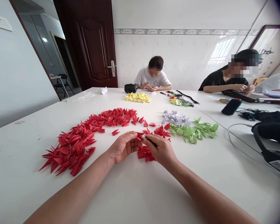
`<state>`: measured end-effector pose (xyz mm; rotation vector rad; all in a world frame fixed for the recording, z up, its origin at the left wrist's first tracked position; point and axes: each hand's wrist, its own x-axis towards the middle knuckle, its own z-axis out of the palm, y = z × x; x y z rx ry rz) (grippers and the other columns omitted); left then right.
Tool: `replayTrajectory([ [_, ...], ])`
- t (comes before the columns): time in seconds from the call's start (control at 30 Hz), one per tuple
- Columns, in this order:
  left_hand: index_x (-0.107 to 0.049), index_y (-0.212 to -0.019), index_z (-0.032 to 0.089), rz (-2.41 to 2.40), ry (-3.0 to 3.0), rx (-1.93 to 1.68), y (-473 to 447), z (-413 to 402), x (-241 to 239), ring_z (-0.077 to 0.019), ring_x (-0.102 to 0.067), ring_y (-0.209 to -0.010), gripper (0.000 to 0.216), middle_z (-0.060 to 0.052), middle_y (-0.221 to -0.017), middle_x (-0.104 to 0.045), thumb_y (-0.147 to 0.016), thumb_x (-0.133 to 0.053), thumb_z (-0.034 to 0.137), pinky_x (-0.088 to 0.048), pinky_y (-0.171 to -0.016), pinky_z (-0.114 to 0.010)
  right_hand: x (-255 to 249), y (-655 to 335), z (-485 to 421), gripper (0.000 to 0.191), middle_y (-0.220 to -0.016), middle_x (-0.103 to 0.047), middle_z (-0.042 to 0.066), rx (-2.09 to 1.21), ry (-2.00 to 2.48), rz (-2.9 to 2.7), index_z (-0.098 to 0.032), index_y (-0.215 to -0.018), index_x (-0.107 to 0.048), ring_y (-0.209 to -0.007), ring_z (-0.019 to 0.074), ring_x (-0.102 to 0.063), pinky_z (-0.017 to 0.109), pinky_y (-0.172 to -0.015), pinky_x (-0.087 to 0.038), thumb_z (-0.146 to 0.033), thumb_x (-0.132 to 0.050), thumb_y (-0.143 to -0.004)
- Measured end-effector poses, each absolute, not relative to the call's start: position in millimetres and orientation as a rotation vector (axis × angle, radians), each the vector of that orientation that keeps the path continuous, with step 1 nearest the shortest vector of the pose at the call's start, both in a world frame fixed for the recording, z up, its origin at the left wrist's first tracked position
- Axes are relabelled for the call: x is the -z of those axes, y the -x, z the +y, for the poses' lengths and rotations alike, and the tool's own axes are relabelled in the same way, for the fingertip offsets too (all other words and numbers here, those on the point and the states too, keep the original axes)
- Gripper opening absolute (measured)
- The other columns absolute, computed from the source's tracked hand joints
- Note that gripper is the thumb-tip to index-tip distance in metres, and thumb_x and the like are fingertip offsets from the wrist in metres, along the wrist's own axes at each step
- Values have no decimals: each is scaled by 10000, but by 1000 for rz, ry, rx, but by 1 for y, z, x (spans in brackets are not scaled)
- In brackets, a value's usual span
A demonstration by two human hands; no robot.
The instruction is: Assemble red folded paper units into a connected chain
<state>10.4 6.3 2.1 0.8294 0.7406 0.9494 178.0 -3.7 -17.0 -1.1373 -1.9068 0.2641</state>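
Observation:
My left hand pinches a red folded paper crane between thumb and fingers, above the table. From the other side, my right hand grips a slim black-handled tool, its metal tip at the crane. The tool's exact kind is hidden by my fingers. Red paper cranes lie below and between my hands, partly covered by the right one. A large curved heap of red cranes spreads to the left and behind. Just beyond my right hand sit more red cranes.
Pale lilac cranes and green cranes lie right of my hands; yellow cranes sit farther back. A dark thread spool and black headset with a cable stand right. Across the table, people work with their hands.

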Motion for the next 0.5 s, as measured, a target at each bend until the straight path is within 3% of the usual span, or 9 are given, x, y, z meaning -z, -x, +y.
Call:
replayTrajectory([
  [0.27, -566, -794, 176, 1147, -1252, -1056, -5, 13, 2, -112, -576, -624, 310, -18, -776, -636, -709, -566, 474, -344, -482, -192, 18, -185, 4, 296, -625, -561, 5, -256, 1248, -1814, -179, -823, -633, -559, 112, -475, 205, -538, -364, -418, -459, -830],
  [0.4, -598, -827, 182, 1338, -1701, -1025, 4, 19, 3, -116, -535, -529, 343, -2, -687, -630, -749, -476, 493, -404, -537, -244, 20, -187, 8, 300, -635, -569, -3, -276, 1290, -1785, -185, -810, -625, -563, 108, -472, 201, -534, -355, -446, -478, -812],
  [0.5, -624, -848, 187, 1579, -1951, -1122, 22, 30, 5, -157, -586, -666, 274, -24, -769, -651, -756, -470, 395, -440, -655, -272, 20, -188, 8, 310, -613, -549, -9, -298, 1312, -1779, -182, -786, -613, -547, 104, -456, 197, -511, -339, -455, -469, -812],
])
